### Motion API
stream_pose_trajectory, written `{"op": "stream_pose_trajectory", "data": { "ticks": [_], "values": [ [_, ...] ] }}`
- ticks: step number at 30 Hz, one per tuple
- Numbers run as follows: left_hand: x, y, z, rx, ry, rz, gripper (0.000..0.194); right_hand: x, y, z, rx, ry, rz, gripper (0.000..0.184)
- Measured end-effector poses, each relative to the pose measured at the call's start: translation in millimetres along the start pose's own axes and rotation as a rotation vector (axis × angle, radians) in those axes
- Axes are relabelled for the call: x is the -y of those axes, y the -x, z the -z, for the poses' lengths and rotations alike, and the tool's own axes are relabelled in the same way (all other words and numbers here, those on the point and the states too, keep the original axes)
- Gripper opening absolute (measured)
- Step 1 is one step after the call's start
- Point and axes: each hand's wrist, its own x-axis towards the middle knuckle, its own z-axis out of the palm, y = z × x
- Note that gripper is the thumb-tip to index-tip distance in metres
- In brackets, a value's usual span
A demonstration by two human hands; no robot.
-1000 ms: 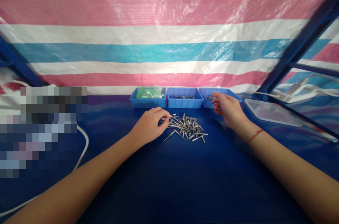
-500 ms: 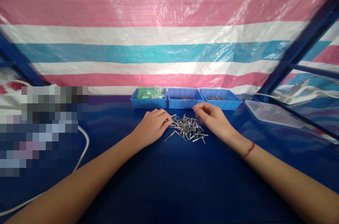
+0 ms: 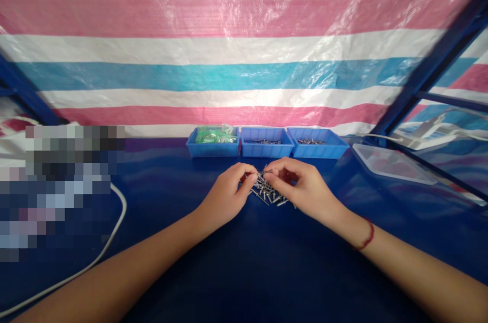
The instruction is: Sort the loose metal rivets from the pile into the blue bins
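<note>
A loose pile of silver blind rivets (image 3: 268, 194) lies on the dark blue table, partly hidden behind my hands. My left hand (image 3: 232, 191) is over the left side of the pile, thumb and index finger pinched together; what they hold is too small to make out. Close by on the right, my right hand (image 3: 299, 183) pinches a thin rivet (image 3: 268, 171) between thumb and forefinger, above the pile. The fingertips of both hands nearly meet.
Three blue bins stand behind the pile: the left bin (image 3: 213, 150) holds green plastic packets, the middle bin (image 3: 267, 150) and right bin (image 3: 320, 150) hold rivets. A translucent lid (image 3: 392, 163) lies at right. A white cable (image 3: 120, 216) runs along the left.
My right hand has come down and left from near the bins to the pile. My left hand has shifted slightly right, and the two hands are now close together.
</note>
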Motion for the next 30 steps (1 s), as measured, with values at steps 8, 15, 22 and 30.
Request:
{"op": "stream_pose_trajectory", "data": {
  "ticks": [8, 15, 22, 30],
  "values": [
    [-1, 0, 1.1, -0.008, 0.047, -0.014, 0.014, 3, 0, 3, -0.014, 0.066, 0.1, 0.014],
    [-4, 0, 1.7, -0.033, 0.084, -0.056, 0.011, 6, 2, 6, -0.013, 0.1, 0.186, 0.014],
    [-6, 0, 4.5, -0.122, 0.046, -0.088, 0.006, 0, 0, 5, 0.008, 0.125, 0.169, 0.013],
    [-7, 1, 4.4, -0.15, 0.034, -0.102, 0.004, -5, 2, 0, 0.086, 0.116, 0.156, 0.015]
  ]
}}
